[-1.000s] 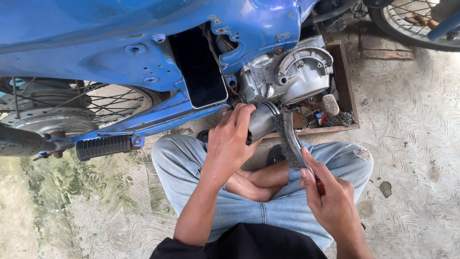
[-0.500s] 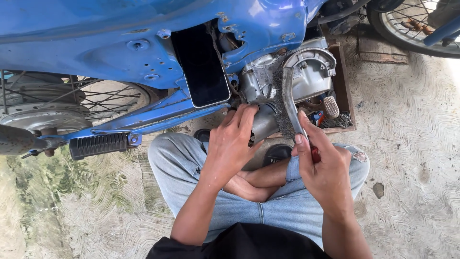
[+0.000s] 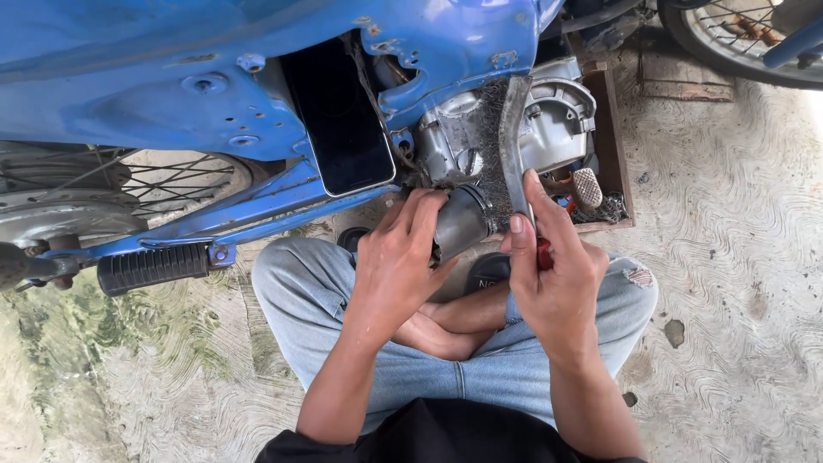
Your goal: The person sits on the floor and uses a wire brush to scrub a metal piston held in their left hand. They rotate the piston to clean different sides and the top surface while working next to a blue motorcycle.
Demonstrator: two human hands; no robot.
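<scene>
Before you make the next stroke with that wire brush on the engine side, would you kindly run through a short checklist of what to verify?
1. Right hand grips the wire brush firmly: ok, fingers wrap its handle.
2. Left hand steadies the grey pipe: ok, fingers rest on it.
3. Bristles meet the engine casing: ok, they lie against the metal.
4. Left fingers sit apart from the bristles: not ok, they look close.
5. Phone wedged in the blue frame is secure: cannot tell.
6. Wooden tray of small parts is out of the brush's path: ok, it sits behind the engine.
</scene>
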